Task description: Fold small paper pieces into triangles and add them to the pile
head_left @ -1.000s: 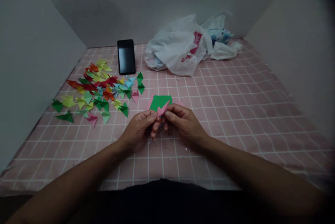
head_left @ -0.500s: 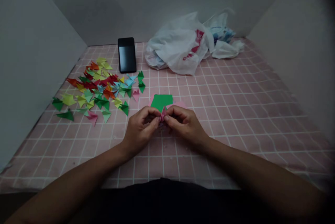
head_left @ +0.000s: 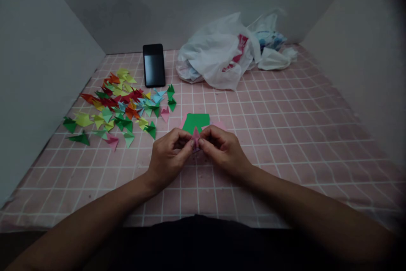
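A small pink folded paper (head_left: 196,135) with a pointed top is pinched between my two hands, above the checked cloth. My left hand (head_left: 168,150) grips its left side between thumb and fingers. On the opposite side, my right hand (head_left: 223,146) holds it the same way. Just behind the hands lies a green sheet of paper (head_left: 196,122), with pink paper (head_left: 218,125) partly showing beside it. My fingers hide the lower part of the folded piece.
Many-coloured folded paper cranes (head_left: 120,123) lie scattered at the left. A black phone (head_left: 154,66) rests behind them. White plastic bags (head_left: 215,55) sit at the back, beside a crumpled white tissue (head_left: 274,59). Pale walls enclose the pink checked tablecloth (head_left: 285,135).
The pink folded paper has turned slightly, so that more of its flat pointed face shows between my fingers. Both hands keep nearly the same place.
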A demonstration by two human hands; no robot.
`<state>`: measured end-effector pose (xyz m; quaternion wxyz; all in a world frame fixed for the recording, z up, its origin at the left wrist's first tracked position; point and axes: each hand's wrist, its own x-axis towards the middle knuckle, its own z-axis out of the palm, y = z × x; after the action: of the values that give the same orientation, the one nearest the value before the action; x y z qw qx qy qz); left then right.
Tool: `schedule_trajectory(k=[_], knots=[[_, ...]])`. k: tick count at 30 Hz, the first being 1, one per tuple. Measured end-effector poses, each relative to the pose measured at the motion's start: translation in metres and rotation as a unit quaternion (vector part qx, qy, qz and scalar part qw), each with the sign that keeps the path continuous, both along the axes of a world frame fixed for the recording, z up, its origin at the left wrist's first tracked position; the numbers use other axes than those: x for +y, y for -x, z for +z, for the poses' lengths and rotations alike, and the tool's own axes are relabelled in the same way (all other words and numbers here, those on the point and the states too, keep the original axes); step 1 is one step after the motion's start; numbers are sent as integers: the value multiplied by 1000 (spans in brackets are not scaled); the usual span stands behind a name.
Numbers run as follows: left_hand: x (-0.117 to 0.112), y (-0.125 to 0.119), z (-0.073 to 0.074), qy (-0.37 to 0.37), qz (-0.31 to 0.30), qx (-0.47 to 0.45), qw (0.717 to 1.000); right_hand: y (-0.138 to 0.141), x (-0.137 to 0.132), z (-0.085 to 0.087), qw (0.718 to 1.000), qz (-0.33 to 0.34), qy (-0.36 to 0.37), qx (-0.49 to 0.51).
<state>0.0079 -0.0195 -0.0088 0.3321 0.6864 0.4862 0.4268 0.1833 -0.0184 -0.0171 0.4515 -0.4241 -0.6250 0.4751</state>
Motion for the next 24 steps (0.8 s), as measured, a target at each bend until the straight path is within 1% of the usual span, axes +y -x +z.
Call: schedule_trajectory(k=[3,5,9,12,14,17,20,22,24], knots=[[0,0,1,1,-6,2,1000,1,0,-1,999,18,10,24],[1,-1,0,13,-19,-12,1000,2,0,-2,1000,12,6,26],[2,-3,0,82,-32,-80,993,3,0,-4,999,0,10,38],[4,-3,2,142,-40,-135,980,3,0,-3,997,7,27,68],[5,-2,3,162,-43,-155,974,3,0,-2,996,16,26,84],[8,0,4,161,-40,-168,972,1,0,0,996,28,9,85],[9,2,4,150,-38,-170,973,-1,0,-1,998,30,-17,59],[8,3,3,156,-40,-178,971,-2,0,-2,998,27,-43,37],[7,4,2,178,-41,-204,962,-3,1,-2,996,21,-83,13]])
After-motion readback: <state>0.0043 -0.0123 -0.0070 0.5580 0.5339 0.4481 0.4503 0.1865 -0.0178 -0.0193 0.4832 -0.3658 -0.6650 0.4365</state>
